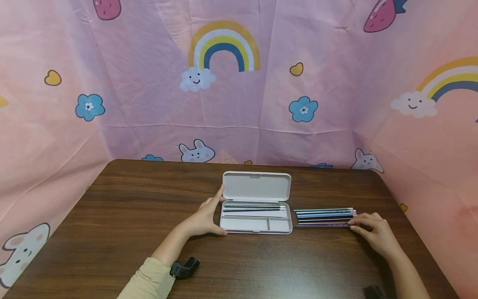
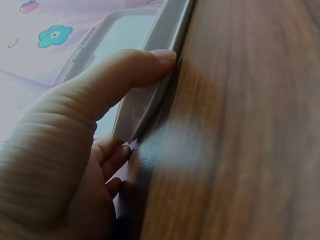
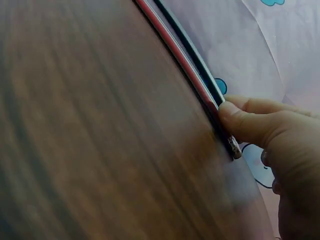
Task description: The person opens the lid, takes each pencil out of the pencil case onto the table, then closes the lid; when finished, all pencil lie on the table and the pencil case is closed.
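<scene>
A white pencil case (image 1: 244, 224) lies with its lid (image 1: 257, 187) swung back. Several pencils (image 1: 254, 208) lie side by side in its long rear compartment; its two front compartments hold nothing. My left hand (image 1: 201, 219) grips the case's left end, thumb (image 2: 150, 65) over the front corner and fingers spread toward the lid. To the right of the case, several more pencils (image 1: 323, 215) lie in a row, eraser ends to the right. My right hand (image 1: 375, 234) pinches the nearest one, a reddish pencil (image 3: 182, 60), close by its eraser end.
The case and pencils are on a dark wooden table (image 1: 261, 265). A pink patterned cloth (image 1: 149, 83) hangs behind the table and along both sides. Black devices sit at the left wrist (image 1: 184, 268) and the right wrist.
</scene>
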A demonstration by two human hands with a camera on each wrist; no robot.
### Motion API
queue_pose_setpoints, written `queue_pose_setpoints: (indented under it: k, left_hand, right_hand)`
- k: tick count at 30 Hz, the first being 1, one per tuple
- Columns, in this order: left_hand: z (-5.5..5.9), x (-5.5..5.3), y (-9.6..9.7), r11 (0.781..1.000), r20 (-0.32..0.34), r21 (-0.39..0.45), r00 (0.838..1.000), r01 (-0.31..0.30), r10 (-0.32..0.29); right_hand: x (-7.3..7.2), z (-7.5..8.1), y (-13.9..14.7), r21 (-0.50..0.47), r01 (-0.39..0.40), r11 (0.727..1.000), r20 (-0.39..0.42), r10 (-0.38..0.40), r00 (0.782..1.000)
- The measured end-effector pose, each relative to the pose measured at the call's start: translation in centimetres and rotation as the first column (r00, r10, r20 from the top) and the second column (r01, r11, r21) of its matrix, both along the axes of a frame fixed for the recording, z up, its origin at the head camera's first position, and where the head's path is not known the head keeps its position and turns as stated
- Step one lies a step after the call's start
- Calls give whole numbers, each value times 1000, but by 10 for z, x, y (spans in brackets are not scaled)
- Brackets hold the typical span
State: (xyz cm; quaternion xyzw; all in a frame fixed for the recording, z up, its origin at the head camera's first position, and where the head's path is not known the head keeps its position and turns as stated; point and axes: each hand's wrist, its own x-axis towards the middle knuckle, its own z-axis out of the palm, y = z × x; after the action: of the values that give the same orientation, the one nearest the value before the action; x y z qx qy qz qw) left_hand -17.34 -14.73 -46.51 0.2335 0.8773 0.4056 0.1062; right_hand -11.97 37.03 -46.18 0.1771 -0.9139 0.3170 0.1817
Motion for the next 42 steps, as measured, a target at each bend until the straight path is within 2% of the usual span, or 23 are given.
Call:
queue_pose_setpoints:
  k: [7,16,27,34,42]
  left_hand:
    - [1,0,-1,1000,8,-1,1000,-1,1]
    - [3,0,-2,1000,8,-1,1000,2,-2]
    - [1,-1,-2,1000,6,5,1000,6,-6]
    - [1,0,-1,1000,-7,10,1000,9,-9]
    - [1,1,-1,1000,-2,3,1000,5,-5]
  right_hand:
    - [-2,-4,2,19,20,1000,-18,-19,1000]
    - [-3,-3,1,16,66,998,14,-67,998]
    - [-3,-5,-2,25,95,995,-34,-94,995]
    - [-3,1,-9,-21,72,997,-86,-73,994]
    - [-4,12,-32,-83,6,997,-96,-14,995]
